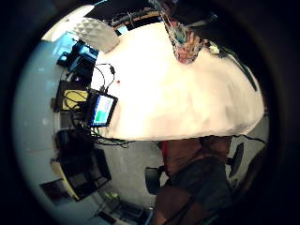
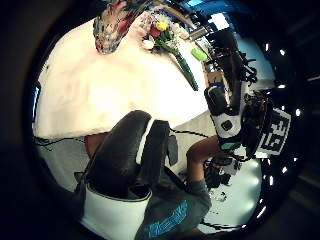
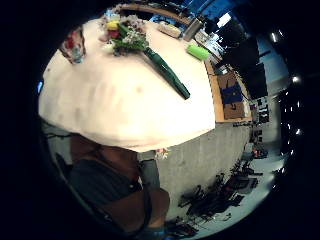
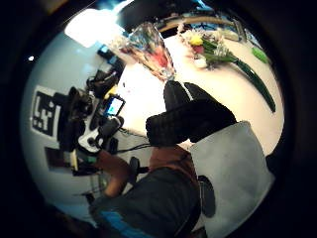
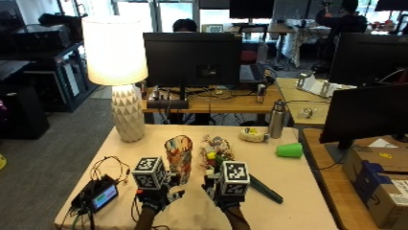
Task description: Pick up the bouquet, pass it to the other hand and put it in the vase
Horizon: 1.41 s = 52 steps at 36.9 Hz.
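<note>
On the beige table (image 5: 280,172), seen from the outside view, a small device with a lit screen (image 5: 102,195) lies near the left edge with dark cables beside it, and a lamp (image 5: 118,72) with a white faceted base stands at the far left corner. The left hand (image 5: 153,194) is held low over the near part of the table, just in front of the vase (image 5: 178,158), a multicoloured glass that stands upright. Nothing is gripped by this hand; its fingers (image 2: 127,150) are shown in the left thumb side palm view loosely curled round nothing, which cannot be made out from the outside view. The right hand (image 5: 224,194) is held just beside the left, over the bouquet's stem end as the outside view has it; in the right thumb side palm view its fingers (image 4: 188,121) are curled with nothing between them.

The bouquet (image 5: 217,153) lies flat on the table just right of the vase, and whether the two touch cannot be told. Its long green wrapped stem (image 3: 167,72) is shown whole only in the right little finger side palm view, running away from the blooms toward the table's right side. A green cup (image 5: 290,150) lies on its side further right, with a metal bottle (image 5: 276,120) and a roll of tape (image 5: 253,134) standing beyond it.
</note>
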Each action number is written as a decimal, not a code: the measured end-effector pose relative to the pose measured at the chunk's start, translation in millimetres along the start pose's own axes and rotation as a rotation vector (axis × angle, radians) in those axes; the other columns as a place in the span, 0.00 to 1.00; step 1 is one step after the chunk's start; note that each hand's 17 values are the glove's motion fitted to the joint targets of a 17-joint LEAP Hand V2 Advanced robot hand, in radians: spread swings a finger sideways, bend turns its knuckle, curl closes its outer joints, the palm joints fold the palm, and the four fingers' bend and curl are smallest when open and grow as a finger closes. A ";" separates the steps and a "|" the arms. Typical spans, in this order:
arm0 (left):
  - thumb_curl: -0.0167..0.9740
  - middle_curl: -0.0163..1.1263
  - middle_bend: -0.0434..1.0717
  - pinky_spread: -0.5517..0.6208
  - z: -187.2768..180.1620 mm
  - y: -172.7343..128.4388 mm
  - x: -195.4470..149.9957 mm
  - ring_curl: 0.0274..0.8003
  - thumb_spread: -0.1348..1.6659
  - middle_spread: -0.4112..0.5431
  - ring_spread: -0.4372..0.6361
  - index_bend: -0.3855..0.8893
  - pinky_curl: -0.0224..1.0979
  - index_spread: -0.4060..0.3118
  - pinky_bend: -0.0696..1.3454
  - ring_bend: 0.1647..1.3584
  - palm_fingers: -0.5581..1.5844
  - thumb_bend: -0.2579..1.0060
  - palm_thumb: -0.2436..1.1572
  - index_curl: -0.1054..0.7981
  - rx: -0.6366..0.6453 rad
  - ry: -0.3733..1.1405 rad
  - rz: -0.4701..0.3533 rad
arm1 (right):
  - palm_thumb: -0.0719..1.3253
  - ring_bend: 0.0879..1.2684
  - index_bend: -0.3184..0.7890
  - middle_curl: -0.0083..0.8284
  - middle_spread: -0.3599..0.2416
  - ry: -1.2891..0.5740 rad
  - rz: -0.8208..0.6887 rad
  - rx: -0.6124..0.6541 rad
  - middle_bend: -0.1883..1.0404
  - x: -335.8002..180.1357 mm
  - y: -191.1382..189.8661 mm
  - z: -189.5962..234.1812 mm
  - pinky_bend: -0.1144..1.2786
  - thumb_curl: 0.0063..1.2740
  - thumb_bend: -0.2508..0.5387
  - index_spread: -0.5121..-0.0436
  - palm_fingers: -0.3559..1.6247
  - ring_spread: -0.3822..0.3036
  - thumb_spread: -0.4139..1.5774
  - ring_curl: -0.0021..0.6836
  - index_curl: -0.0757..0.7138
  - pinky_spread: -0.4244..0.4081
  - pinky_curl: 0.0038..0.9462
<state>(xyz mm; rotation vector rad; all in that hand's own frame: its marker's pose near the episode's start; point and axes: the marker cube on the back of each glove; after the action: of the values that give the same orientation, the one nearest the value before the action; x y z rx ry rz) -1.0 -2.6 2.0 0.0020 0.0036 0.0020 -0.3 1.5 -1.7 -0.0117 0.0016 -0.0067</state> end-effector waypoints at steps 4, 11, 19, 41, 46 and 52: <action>0.08 0.11 0.22 0.71 2.0 -2.3 -1.2 0.14 0.41 0.50 0.57 0.42 0.11 0.47 0.27 0.26 0.45 0.25 0.26 0.21 -0.004 0.011 0.002 | 0.34 0.13 0.44 0.12 0.66 -0.004 -0.013 -0.009 0.36 -1.3 -1.2 0.8 0.31 0.07 0.64 0.58 0.29 0.71 0.53 0.09 0.21 0.75 0.11; 0.13 0.17 0.21 0.79 -3.1 2.0 0.3 0.21 0.54 0.52 0.63 0.42 0.16 0.44 0.27 0.29 0.43 0.22 0.27 0.27 -0.008 0.010 -0.006 | 0.37 0.14 0.43 0.19 0.68 -0.015 -0.010 -0.042 0.36 -4.9 7.8 -6.7 0.31 0.11 0.63 0.42 0.27 0.77 0.68 0.15 0.28 0.84 0.17; 0.17 0.21 0.21 0.83 -1.6 1.3 2.3 0.24 0.61 0.53 0.66 0.42 0.20 0.43 0.27 0.30 0.42 0.19 0.28 0.32 0.000 0.005 0.006 | 0.38 0.14 0.43 0.25 0.69 0.000 -0.026 -0.028 0.36 -0.2 0.3 3.5 0.32 0.14 0.58 0.35 0.26 0.80 0.76 0.19 0.34 0.88 0.22; 0.24 0.27 0.21 0.86 -17.6 16.9 10.2 0.29 0.66 0.53 0.67 0.41 0.26 0.42 0.27 0.32 0.40 0.19 0.27 0.40 0.056 0.032 0.013 | 0.41 0.15 0.41 0.34 0.71 0.009 -0.044 0.034 0.35 40.6 9.4 -9.7 0.35 0.20 0.42 0.32 0.25 0.83 0.80 0.27 0.40 0.92 0.31; 0.25 0.28 0.21 0.86 -11.0 11.0 6.4 0.30 0.66 0.53 0.67 0.40 0.27 0.43 0.28 0.33 0.39 0.19 0.26 0.40 0.099 0.055 0.026 | 0.42 0.15 0.41 0.35 0.70 -0.027 -0.031 0.074 0.34 78.7 3.4 -5.2 0.36 0.21 0.39 0.32 0.24 0.83 0.80 0.29 0.40 0.92 0.32; 0.26 0.29 0.21 0.85 -9.2 12.0 9.8 0.31 0.66 0.54 0.68 0.38 0.29 0.44 0.30 0.34 0.38 0.19 0.26 0.39 0.164 0.089 0.034 | 0.44 0.17 0.39 0.36 0.71 -0.065 0.013 0.146 0.32 138.4 -18.5 19.3 0.39 0.22 0.35 0.33 0.22 0.84 0.79 0.31 0.39 0.92 0.34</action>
<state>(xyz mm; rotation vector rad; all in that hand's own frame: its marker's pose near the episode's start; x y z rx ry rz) 8.8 9.5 -7.2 0.1659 0.0923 0.0359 138.0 -17.7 17.6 0.1343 -0.0642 0.0064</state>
